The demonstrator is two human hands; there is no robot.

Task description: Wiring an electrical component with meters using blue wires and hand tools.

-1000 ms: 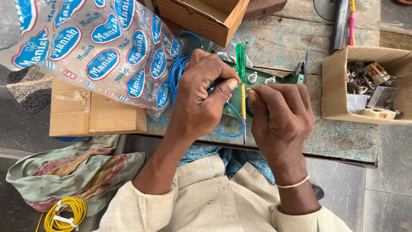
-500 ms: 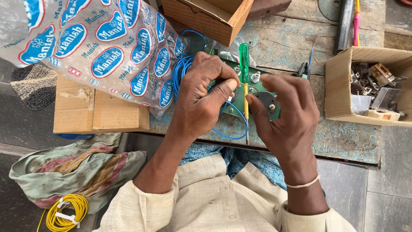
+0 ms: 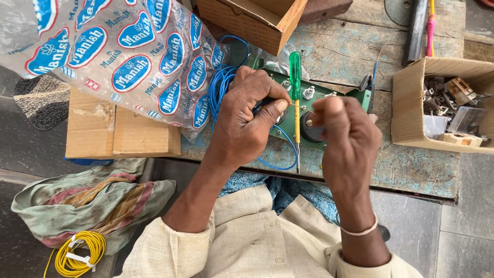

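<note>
Over a worn table (image 3: 406, 170), we pinch a thin bare strand of wire (image 3: 301, 106) between our two hands, each grip closed on one end: the left hand (image 3: 247, 121) clamps it at thumb and forefinger, the right hand (image 3: 345, 134) holds the other end in a curled fist. The strand runs almost level, left to right, just above a green panel (image 3: 288, 121) lying flat between the hands, nearer the left thumb than the right knuckles. A green-handled screwdriver (image 3: 295, 77) lies across the panel with its long axis pointing away from us toward the table's far edge, crossing the wire at nearly a right angle, its shaft directly beneath the strand. Blue wire (image 3: 221, 85) coils behind the left hand; a cardboard box of parts (image 3: 442, 103) sits well to the right.
</note>
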